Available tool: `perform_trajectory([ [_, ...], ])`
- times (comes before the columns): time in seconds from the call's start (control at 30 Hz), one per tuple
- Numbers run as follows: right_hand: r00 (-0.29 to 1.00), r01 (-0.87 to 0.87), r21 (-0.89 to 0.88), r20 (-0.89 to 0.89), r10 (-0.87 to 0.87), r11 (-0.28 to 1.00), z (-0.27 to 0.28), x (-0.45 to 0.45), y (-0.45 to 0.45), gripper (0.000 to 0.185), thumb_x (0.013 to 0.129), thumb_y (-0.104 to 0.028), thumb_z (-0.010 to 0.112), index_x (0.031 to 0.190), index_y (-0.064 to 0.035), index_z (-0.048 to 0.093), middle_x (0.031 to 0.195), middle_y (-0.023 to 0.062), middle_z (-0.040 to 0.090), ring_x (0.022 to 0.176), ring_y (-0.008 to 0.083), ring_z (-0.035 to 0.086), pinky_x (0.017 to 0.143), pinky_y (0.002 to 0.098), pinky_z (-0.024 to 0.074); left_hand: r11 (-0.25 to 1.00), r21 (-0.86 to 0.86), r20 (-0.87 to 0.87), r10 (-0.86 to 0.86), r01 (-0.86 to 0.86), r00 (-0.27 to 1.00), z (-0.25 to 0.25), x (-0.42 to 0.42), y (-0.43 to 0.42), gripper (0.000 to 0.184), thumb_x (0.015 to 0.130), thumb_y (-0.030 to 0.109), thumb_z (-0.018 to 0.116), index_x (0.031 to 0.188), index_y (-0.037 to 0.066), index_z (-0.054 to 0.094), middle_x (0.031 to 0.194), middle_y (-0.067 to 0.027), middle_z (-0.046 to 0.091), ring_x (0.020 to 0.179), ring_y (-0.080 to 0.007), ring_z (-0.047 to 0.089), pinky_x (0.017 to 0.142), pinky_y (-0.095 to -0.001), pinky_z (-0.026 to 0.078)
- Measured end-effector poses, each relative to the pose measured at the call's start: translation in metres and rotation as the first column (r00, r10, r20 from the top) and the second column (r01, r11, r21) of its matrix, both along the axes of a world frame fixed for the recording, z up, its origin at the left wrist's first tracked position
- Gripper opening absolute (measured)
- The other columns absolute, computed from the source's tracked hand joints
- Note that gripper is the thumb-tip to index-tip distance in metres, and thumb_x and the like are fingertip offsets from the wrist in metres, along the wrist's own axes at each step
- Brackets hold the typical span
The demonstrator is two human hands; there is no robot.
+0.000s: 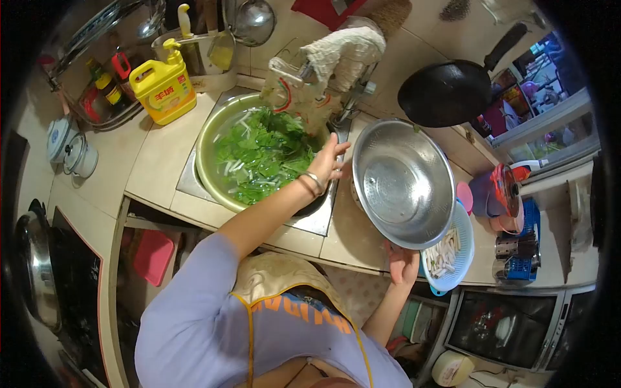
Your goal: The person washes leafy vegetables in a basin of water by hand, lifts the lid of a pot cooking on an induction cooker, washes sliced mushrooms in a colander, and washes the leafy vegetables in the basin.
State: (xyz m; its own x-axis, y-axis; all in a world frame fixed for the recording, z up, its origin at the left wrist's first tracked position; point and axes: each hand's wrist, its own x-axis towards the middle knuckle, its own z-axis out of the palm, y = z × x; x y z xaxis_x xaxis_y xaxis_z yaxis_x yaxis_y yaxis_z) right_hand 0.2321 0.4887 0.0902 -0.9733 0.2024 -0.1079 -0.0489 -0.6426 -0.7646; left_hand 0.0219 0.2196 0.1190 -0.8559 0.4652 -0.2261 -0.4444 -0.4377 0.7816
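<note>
My left hand (328, 158) is over the right rim of a yellow-green basin (206, 174), fingers spread and holding nothing; a bracelet is on that wrist. In the basin, leafy greens and pale cut stems (262, 152) lie in water. With my right hand (402, 262) I grip the near rim of a metal colander (404, 184), which is tilted so that its inside shows. Part of that hand's fingers is hidden by the rim. Partly under the colander is a light blue plastic basket (464, 258) holding white cut pieces (444, 254).
A yellow detergent bottle (163, 87) stands left of the basin. Behind it is a faucet (352, 103) with cloths (343, 55) draped over it. A black frying pan (443, 94) hangs on the wall beyond the colander. On the right are a blue rack (527, 242) and a red-lidded container (501, 191).
</note>
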Motion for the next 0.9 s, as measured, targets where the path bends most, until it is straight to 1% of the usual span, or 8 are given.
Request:
perform_trajectory([
  [0.07,0.996,0.065,-0.118,-0.057,-0.072,0.991,0.008,-0.003,-0.015,0.052,0.089,-0.04,0.049,0.133,-0.0142,0.038,0.136,0.0047,0.039,0.123,0.0244,0.038,0.099,0.0472,0.0332,0.986,0.165,0.016,-0.016,0.013,1.0,-0.025,-0.021,0.025,0.084,0.088,0.065,0.021,0.136,-0.003,0.028,0.142,-0.0156,0.029,0.131,-0.026,0.027,0.109,-0.0392,0.016],
  [0.17,0.974,0.195,-0.201,-0.076,-0.214,0.96,0.033,-0.025,-0.05,0.057,0.088,-0.047,0.045,0.135,-0.0148,0.035,0.139,0.0053,0.035,0.126,0.0247,0.034,0.101,0.0477,0.03,0.953,0.249,0.14,-0.209,0.17,0.968,0.004,-0.007,0.034,0.08,0.087,0.066,0.025,0.137,0.005,0.032,0.141,-0.0098,0.034,0.128,-0.0237,0.032,0.107,-0.0361,0.021],
  [0.6,0.927,0.339,-0.079,-0.142,-0.347,0.938,0.032,-0.021,-0.054,0.054,0.087,-0.044,0.046,0.131,-0.0132,0.04,0.133,0.0088,0.041,0.122,0.0255,0.04,0.1,0.0471,0.0338,0.953,0.148,0.071,-0.277,0.264,0.958,-0.045,0.038,0.054,0.062,0.093,0.054,0.026,0.137,0.01,0.032,0.135,-0.0059,0.041,0.121,-0.0199,0.041,0.102,-0.0353,0.032],
  [0.67,0.883,0.46,-0.074,-0.064,-0.465,0.885,0.007,-0.021,-0.057,0.045,0.087,-0.038,0.049,0.122,-0.01,0.048,0.123,0.0107,0.048,0.111,0.0244,0.048,0.092,0.0435,0.0412,0.932,-0.025,-0.041,-0.362,0.362,0.931,-0.046,0.033,0.017,0.062,0.093,0.051,0.034,0.136,0.006,0.034,0.134,-0.0084,0.043,0.122,-0.0206,0.041,0.102,-0.0334,0.032],
  [0.7,0.851,0.525,-0.064,0.021,-0.525,0.849,-0.014,-0.017,-0.061,0.039,0.086,-0.034,0.051,0.116,-0.0082,0.052,0.117,0.0113,0.052,0.103,0.0235,0.053,0.086,0.0406,0.0449,0.89,-0.434,-0.414,-0.334,0.139,0.847,-0.051,0.025,-0.01,0.059,0.09,0.044,0.047,0.131,0.002,0.04,0.132,-0.0123,0.046,0.122,-0.0216,0.042,0.102,-0.0321,0.032],
  [0.73,0.808,0.586,-0.047,0.105,-0.58,0.809,-0.029,-0.012,-0.069,0.033,0.086,-0.03,0.053,0.109,-0.0064,0.055,0.11,0.0119,0.056,0.095,0.0225,0.057,0.08,0.0378,0.0486,0.861,-0.49,-0.449,-0.384,0.138,0.807,-0.047,0.017,-0.04,0.056,0.086,0.036,0.056,0.127,0.0,0.044,0.13,-0.0165,0.047,0.121,-0.0236,0.043,0.102,-0.0323,0.032],
  [0.8,0.81,0.562,0.074,0.155,-0.566,0.824,-0.043,-0.012,-0.122,0.016,0.085,-0.017,0.057,0.092,-0.0023,0.057,0.088,0.0085,0.06,0.076,0.0169,0.058,0.067,0.0298,0.0496,0.574,-0.812,-0.479,-0.555,-0.103,0.68,-0.061,-0.012,-0.095,0.063,0.081,0.039,0.06,0.131,0.005,0.042,0.131,-0.0195,0.044,0.124,-0.0292,0.039,0.103,-0.0374,0.031],
  [0.9,0.954,0.04,0.422,0.254,-0.16,0.906,-0.018,-0.05,-0.206,0.014,0.084,-0.003,0.056,0.097,0.0029,0.056,0.093,0.0102,0.06,0.081,0.0147,0.057,0.071,0.0272,0.0482,-0.004,-0.964,-0.176,-0.737,-0.265,0.653,-0.051,-0.013,-0.156,0.077,0.072,0.054,0.062,0.136,0.019,0.037,0.141,-0.0197,0.028,0.126,-0.0415,0.033,0.104,-0.0466,0.029],
])
